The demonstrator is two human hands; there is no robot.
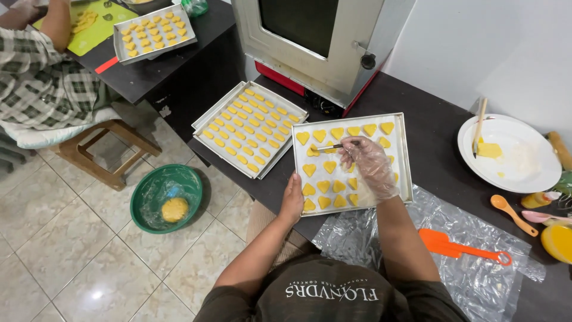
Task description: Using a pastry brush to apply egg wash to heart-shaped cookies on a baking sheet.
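Yellow heart-shaped dough pieces point(323, 186) are lying in rows on a square metal baking tray point(404, 156), which is sitting on the dark table point(435, 137) in front of the person. The right hand point(370, 161), wearing a clear plastic glove, is hovering over the middle of this tray, and its fingers are closed around a thin brush point(329, 146). The brush tip is touching one heart piece point(312, 151) in the upper left part of the tray. The left hand point(292, 200) is bare and is gripping the near left edge of the same tray, with the thumb lying on the rim. The two hands are well apart from each other.

Just beside this tray, on the left, a second tray point(205, 117) with small oval yellow pieces is partly hanging over the table edge. An oven point(310, 42) with a glass door is standing behind both trays. On the right, a white plate point(524, 173) is holding a little yellow liquid and a wooden stick. An orange spatula point(456, 246) is lying on a clear plastic sheet point(476, 280) near the person's right arm. On the tiled floor, a green bowl point(190, 200) is holding a lump of yellow dough. Another person in a checked shirt point(42, 83) is sitting at a further table with a third tray point(119, 50).
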